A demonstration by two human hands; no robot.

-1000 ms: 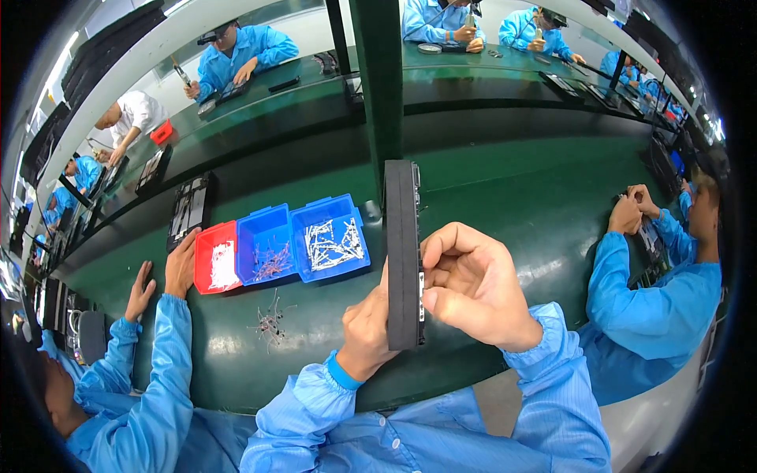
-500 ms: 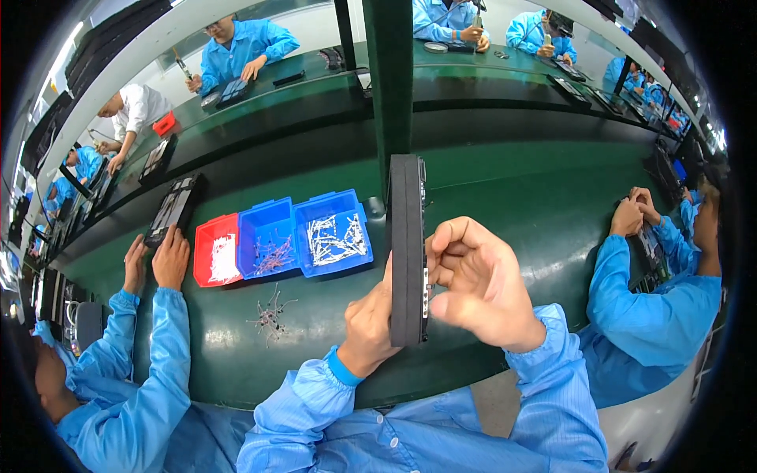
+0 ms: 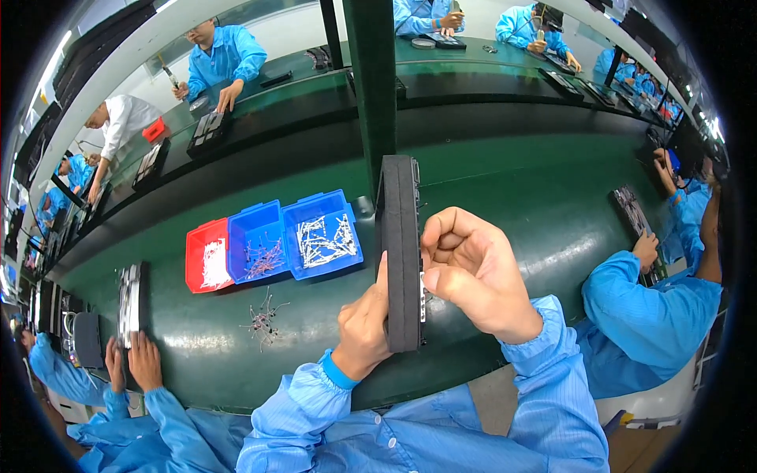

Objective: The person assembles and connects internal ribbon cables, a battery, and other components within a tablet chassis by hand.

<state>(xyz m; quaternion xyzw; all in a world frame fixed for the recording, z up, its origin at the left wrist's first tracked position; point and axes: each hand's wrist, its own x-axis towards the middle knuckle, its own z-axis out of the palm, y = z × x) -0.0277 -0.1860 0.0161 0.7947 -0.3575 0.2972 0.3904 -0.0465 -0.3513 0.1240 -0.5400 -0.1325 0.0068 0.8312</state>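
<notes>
The bench [image 3: 505, 173] has its near edge just below the wrists, bowed by the lens, and the sleeves cross it. A broad stretch of green top lies between the right hand [image 3: 477, 280] and a co-worker's board [image 3: 628, 213] at the far right. To the left, room is tighter: the left hand [image 3: 361, 327] is near a right blue bin [image 3: 315, 206], joined in a row with a middle blue bin [image 3: 244, 225] and a red bin [image 3: 195, 260]. A green post [image 3: 374, 87] rises close beyond the unit [image 3: 400, 260].

The unit is a long, narrow slab faced in matte black, foam-like material, with a pale strip and small fittings along its right side. The bins are smooth plastic, holding thin white and dark pieces; a tangle of fine leads [image 3: 266, 319] lies on the glossy top.

The unit stands on edge in front of the person, long axis pointing away toward the post. The left hand grips its left side. The right hand is curled narrow, thumb and forefinger at the pale strip; whether they pinch anything cannot be told.
</notes>
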